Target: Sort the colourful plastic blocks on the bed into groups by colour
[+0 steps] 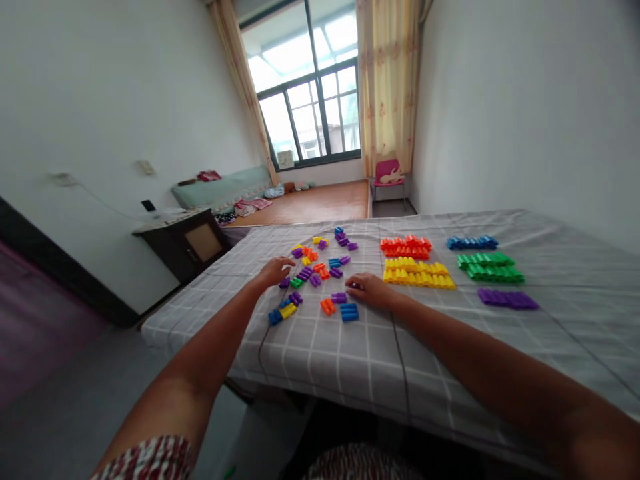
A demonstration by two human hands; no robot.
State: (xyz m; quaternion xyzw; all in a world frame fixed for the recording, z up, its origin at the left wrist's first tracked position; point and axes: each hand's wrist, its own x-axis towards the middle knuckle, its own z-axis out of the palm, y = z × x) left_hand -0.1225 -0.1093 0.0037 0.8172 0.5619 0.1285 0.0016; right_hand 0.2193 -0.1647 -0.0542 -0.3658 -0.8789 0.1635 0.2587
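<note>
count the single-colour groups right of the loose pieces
5: in the left column, orange group behind yellow group; in the right column, blue group, green group, then purple group nearest. None appears hidden.

In front of you stretches a table (360, 360) covered with a grey cloth (575, 267) patterned with pale and dark lines, creased in places and hanging over the edge nearest you. Toward your left lie loose plastic pieces (305, 273) in purple, orange, yellow, blue and green, scattered at different angles. Toward your right you have sorted groups: orange pieces (405, 247) with yellow pieces (419, 275) just nearer you, then, farther right, blue pieces (472, 243), green pieces (491, 268) and, nearest you, a purple row (507, 299).
</note>
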